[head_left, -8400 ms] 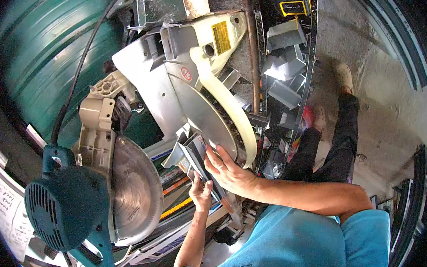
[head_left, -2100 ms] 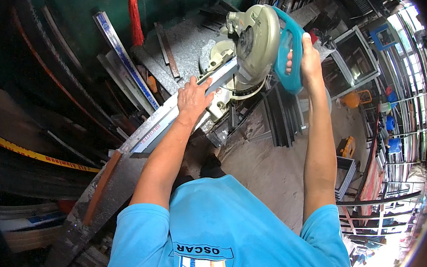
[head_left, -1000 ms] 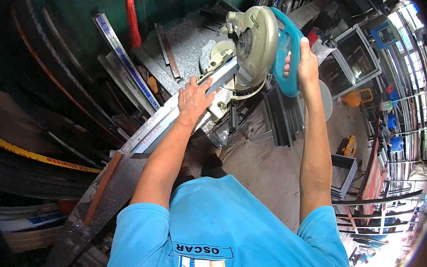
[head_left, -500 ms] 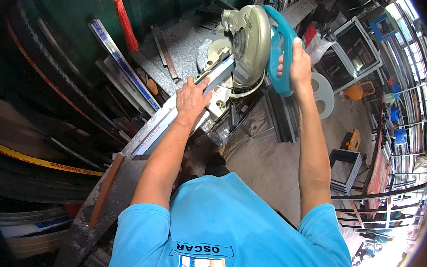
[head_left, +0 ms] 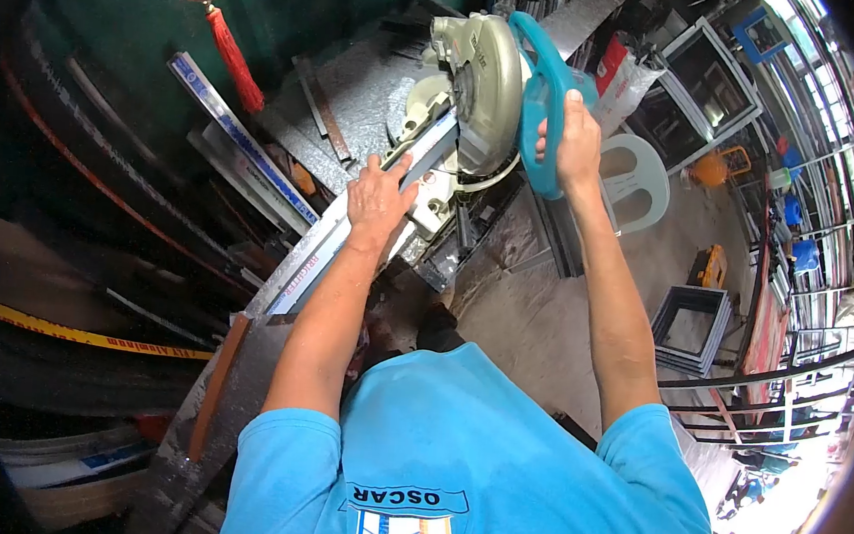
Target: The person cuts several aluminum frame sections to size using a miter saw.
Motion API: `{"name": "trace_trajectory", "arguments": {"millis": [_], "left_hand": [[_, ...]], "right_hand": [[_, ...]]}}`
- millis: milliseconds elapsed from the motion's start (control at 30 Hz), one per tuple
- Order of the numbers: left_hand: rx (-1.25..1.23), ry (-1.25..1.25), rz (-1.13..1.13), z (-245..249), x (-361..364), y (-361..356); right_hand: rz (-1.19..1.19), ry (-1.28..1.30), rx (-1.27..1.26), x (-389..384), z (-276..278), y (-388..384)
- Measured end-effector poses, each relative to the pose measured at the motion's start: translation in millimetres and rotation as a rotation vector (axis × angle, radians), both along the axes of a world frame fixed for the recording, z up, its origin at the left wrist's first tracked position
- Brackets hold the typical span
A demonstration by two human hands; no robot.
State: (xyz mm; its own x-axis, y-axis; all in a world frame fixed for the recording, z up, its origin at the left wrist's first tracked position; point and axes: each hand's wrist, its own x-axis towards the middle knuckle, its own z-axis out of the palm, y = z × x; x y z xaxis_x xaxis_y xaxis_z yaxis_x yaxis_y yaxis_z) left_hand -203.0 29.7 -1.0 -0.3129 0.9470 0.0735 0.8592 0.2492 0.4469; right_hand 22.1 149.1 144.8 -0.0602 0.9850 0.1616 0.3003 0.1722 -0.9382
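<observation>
My right hand (head_left: 569, 146) is wrapped around the teal handle (head_left: 552, 101) of a miter saw, thumb along the top. The saw's pale metal blade guard (head_left: 491, 96) stands over a long aluminium profile (head_left: 304, 275) that lies slantwise on the saw base and bears red lettering. My left hand (head_left: 377, 201) grips this profile near the guard, its fingers over the far edge and its thumb on the near side. The guard hides where the blade is and the profile's far end.
More profiles (head_left: 242, 137) lean beside the bench at left, near a hanging red tassel (head_left: 235, 61). A pale plastic stool (head_left: 639, 188) stands beyond my right arm. Window frames (head_left: 693, 333) and an orange-yellow tool case (head_left: 712, 267) sit on the floor at right.
My right hand and the saw handle have shifted slightly left in the view, which has itself moved a little. Both hands keep their hold.
</observation>
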Motion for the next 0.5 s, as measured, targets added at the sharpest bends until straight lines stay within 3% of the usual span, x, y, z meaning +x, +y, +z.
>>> {"name": "trace_trajectory", "arguments": {"millis": [500], "left_hand": [[0.038, 0.063, 0.005, -6, 1, 1]], "right_hand": [[-0.018, 0.028, 0.04, 0, -18, -11]]}}
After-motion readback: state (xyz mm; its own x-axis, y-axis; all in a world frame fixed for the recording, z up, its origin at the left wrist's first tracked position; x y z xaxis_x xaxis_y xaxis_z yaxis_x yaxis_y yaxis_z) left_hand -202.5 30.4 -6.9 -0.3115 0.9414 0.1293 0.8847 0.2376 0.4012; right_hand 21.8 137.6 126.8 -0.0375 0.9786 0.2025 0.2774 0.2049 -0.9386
